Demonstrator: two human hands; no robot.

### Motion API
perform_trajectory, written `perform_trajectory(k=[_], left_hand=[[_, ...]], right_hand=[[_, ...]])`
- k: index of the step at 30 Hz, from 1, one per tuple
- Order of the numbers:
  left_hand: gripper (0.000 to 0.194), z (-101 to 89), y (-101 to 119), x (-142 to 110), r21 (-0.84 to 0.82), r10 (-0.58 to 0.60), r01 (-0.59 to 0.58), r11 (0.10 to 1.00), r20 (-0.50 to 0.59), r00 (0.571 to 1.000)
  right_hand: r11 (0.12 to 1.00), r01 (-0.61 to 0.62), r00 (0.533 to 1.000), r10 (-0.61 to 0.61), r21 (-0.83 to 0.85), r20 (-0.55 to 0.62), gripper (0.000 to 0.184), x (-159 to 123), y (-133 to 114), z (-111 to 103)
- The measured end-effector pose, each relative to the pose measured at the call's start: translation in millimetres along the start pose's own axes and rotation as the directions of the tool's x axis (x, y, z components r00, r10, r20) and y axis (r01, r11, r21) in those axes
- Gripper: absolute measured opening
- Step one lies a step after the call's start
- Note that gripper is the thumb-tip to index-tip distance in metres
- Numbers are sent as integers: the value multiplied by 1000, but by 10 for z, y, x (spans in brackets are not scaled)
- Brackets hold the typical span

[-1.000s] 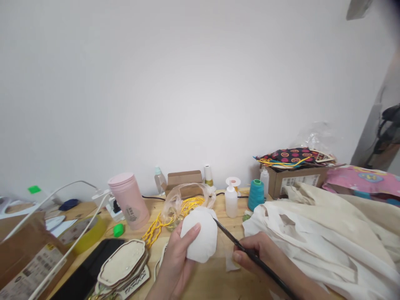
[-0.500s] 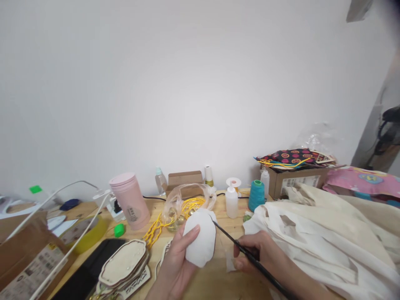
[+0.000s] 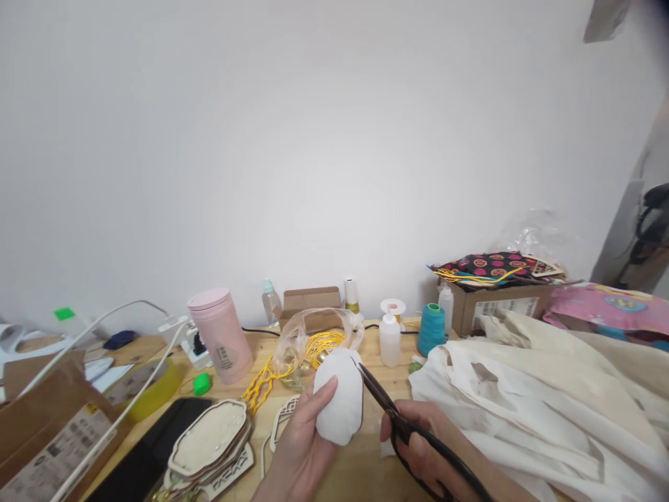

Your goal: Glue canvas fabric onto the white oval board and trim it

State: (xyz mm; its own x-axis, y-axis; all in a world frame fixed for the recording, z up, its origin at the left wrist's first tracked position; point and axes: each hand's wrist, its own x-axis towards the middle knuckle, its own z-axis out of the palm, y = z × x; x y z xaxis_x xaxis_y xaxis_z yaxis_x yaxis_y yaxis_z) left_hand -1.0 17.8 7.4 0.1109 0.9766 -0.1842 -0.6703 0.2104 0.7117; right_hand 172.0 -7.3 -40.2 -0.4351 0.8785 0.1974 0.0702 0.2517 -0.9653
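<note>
My left hand (image 3: 308,436) is closed on a white, rounded, cloth-like piece (image 3: 337,408), thumb on its face and fingers behind. A dark edge shows along the piece's right side. In my right hand (image 3: 426,439) is a pair of black scissors (image 3: 384,397), fingers wrapped round the handles. The blade tips point up and left, at the piece's upper right edge; whether they touch it I cannot tell. A small white scrap (image 3: 387,448) lies under my right hand, partly hidden.
Left of my hands lie stacked wooden plaques (image 3: 209,439), a black phone (image 3: 149,446) and a pink tumbler (image 3: 222,341). Behind are yellow cords (image 3: 324,341) in a plastic bag, a white squeeze bottle (image 3: 389,341) and a teal thread spool (image 3: 431,331). White cloth (image 3: 496,390) covers the right side.
The scissors have turned in my right hand, so that both handles now show apart. The white piece has shifted slightly right in the view, along with the whole scene.
</note>
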Motion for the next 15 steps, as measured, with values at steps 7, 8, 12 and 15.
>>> perform_trajectory(k=[7, 8, 12, 15], left_hand=[[54, 35, -17, -40, 83, 7, -14, 996, 88, 996], [55, 35, -25, -41, 88, 5, -13, 996, 93, 996], [54, 37, -63, -50, 96, -4, -7, 995, 116, 993], [56, 65, -81, -69, 95, -18, 5, 995, 131, 991]], right_hand=[[998, 51, 997, -54, -46, -62, 46, -1, -220, 37], [998, 48, 997, -50, -37, -53, 45, -9, -231, 39], [999, 43, 997, -44, -11, -56, 40, -31, -227, 46], [998, 45, 995, -48, -33, -88, 38, -26, -258, 59]])
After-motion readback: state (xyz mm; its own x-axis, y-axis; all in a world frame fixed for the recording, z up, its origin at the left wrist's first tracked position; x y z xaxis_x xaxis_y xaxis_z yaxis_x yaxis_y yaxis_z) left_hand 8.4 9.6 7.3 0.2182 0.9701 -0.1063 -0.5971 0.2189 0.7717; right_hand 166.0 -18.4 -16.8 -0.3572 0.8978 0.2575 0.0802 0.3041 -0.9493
